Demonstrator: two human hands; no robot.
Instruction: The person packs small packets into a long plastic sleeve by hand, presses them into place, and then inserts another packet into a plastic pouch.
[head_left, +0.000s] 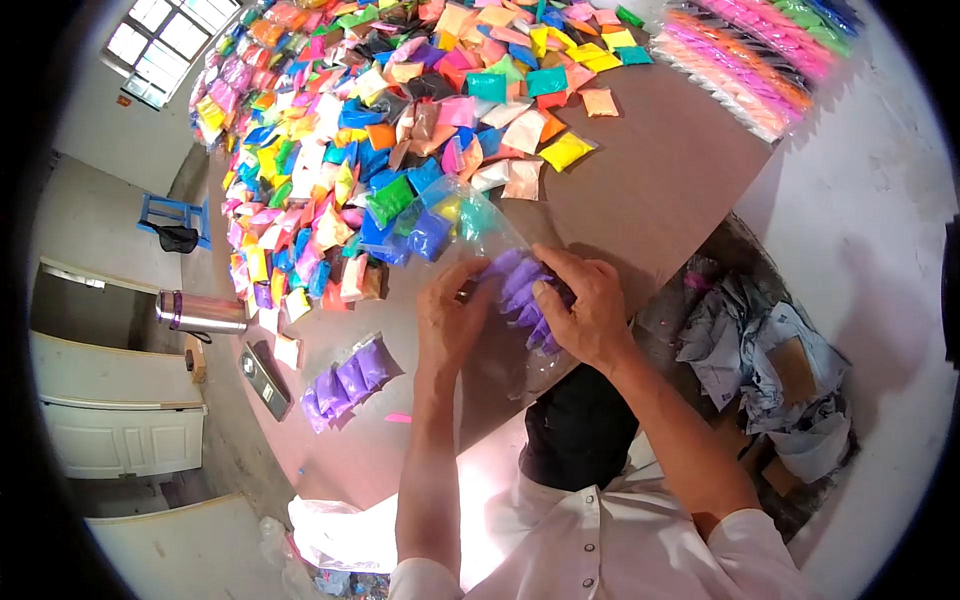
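A row of purple packets (519, 287) lies in my right hand (588, 305), with the thumb on top and the fingers closed around its far side. A clear plastic bag (487, 232) spreads around and beyond these packets, partly over the pile. My left hand (452, 308) is closed at the bag's left side, fingers curled against the film; its exact grip is partly hidden. To the left of that hand, another strip of purple packets (345, 384) rests on the brown table (640, 180).
Many colourful packets (400, 120) are heaped across the far left of the table. Stacked packet strips (740, 60) lie at the far right corner. A steel flask (205, 312) and a phone (265, 380) sit at the left edge. Crumpled wrapping (770, 360) fills a box at right.
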